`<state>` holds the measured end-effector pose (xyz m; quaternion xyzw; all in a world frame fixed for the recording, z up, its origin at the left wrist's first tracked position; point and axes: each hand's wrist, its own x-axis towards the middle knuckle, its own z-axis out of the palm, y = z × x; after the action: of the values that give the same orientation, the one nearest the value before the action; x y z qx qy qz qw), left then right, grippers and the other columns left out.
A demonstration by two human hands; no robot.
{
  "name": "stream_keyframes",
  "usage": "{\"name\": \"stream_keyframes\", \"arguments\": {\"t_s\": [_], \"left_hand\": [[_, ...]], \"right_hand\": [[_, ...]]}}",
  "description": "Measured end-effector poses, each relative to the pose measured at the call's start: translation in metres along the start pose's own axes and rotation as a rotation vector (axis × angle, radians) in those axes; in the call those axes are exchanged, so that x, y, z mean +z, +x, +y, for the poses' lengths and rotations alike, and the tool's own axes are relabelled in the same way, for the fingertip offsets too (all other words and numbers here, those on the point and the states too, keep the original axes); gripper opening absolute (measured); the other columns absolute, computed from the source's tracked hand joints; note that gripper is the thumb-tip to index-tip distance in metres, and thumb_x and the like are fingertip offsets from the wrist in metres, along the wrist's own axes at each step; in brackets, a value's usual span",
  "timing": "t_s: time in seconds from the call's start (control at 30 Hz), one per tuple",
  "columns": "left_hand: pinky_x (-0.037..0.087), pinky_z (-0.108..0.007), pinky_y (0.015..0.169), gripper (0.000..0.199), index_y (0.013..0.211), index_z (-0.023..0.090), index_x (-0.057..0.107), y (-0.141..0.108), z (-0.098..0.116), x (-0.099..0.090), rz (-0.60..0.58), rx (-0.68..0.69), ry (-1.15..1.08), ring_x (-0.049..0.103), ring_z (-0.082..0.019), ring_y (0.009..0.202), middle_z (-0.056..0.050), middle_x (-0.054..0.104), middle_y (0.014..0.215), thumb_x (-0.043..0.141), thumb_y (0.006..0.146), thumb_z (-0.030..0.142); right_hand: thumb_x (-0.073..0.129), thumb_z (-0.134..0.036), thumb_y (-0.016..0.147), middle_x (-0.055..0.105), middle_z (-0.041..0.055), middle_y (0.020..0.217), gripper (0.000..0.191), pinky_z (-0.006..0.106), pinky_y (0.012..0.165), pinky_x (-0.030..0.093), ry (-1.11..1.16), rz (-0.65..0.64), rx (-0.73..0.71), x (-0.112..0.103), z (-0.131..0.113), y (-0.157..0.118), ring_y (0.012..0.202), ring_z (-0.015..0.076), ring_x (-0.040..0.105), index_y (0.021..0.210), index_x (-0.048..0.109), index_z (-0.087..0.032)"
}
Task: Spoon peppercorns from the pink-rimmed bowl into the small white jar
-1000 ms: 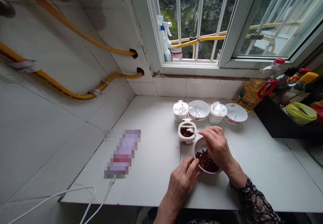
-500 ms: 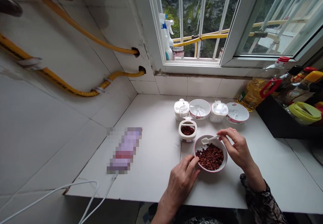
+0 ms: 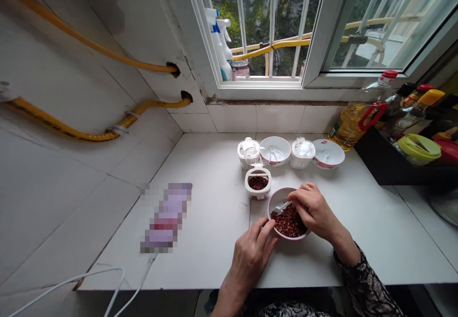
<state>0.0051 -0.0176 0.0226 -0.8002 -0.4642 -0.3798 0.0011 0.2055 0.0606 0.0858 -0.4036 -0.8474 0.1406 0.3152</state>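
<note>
My left hand (image 3: pixel 252 250) grips the near-left rim of a white bowl with a pink edge (image 3: pixel 280 195). Dark red peppercorns (image 3: pixel 290 221) cover the bottom of this bowl. Between thumb and fingers, my right hand (image 3: pixel 315 212) pinches a small white spoon (image 3: pixel 284 207), its scoop down at the peppercorns on the left side. Just behind the bowl stands a white seasoning jar (image 3: pixel 258 194), its clear lid raised, with peppercorns inside.
Behind are two lidded white jars (image 3: pixel 248 150) (image 3: pixel 302 152) and two bowls (image 3: pixel 275 143) (image 3: pixel 329 157) with white spoons. An oil bottle (image 3: pixel 352 117) and a black box (image 3: pixel 379 157) of bottles stand right. A blurred purple object (image 3: pixel 168 217) with a cable lies left.
My right hand has moved left and down, bringing the spoon from above the bowl into the peppercorns. The left hand keeps its hold on the rim. The whole view has shifted slightly.
</note>
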Motion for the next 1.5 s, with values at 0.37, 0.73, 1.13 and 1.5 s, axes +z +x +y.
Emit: {"name": "stream_keyframes", "arguments": {"t_s": [0.37, 0.73, 1.13, 1.5], "left_hand": [[0.058, -0.025, 0.074, 0.025, 0.124, 0.017, 0.051, -0.001, 0.000, 0.000, 0.003, 0.002, 0.002, 0.070, -0.019, 0.091, -0.011, 0.067, 0.104, 0.042, 0.101, 0.025], [0.057, -0.024, 0.072, 0.025, 0.123, 0.016, 0.051, -0.002, -0.001, 0.003, 0.028, 0.016, 0.011, 0.070, -0.018, 0.089, -0.011, 0.067, 0.104, 0.042, 0.102, 0.025], [0.057, -0.025, 0.072, 0.025, 0.122, 0.015, 0.052, -0.001, -0.001, 0.002, 0.030, 0.026, 0.013, 0.069, -0.018, 0.089, -0.011, 0.067, 0.103, 0.039, 0.103, 0.025], [0.057, -0.026, 0.072, 0.025, 0.122, 0.014, 0.052, -0.002, -0.001, 0.002, 0.029, 0.023, 0.010, 0.069, -0.019, 0.090, -0.011, 0.067, 0.104, 0.041, 0.102, 0.023]], "right_hand": [[0.049, -0.021, 0.085, 0.067, 0.0013, 0.067, 0.019, 0.036, 0.082, 0.045, 0.275, 0.102, 0.381, 0.002, -0.002, -0.002, 0.081, 0.0221, 0.062, 0.077, 0.066, -0.023], [0.058, -0.036, 0.078, 0.063, 0.0002, 0.060, 0.020, 0.029, 0.063, 0.047, 0.652, 0.181, 0.642, 0.001, -0.002, 0.000, 0.061, 0.0167, 0.060, 0.078, 0.067, -0.018], [0.054, -0.027, 0.092, 0.073, 0.0050, 0.084, 0.015, 0.036, 0.076, 0.050, 0.344, 0.393, 0.316, 0.013, -0.020, 0.021, 0.080, 0.0212, 0.067, 0.094, 0.068, -0.021], [0.049, -0.011, 0.092, 0.069, 0.0035, 0.081, 0.018, 0.036, 0.075, 0.046, 0.007, 0.430, 0.014, -0.003, -0.013, 0.015, 0.079, 0.0202, 0.060, 0.095, 0.063, -0.021]]}}
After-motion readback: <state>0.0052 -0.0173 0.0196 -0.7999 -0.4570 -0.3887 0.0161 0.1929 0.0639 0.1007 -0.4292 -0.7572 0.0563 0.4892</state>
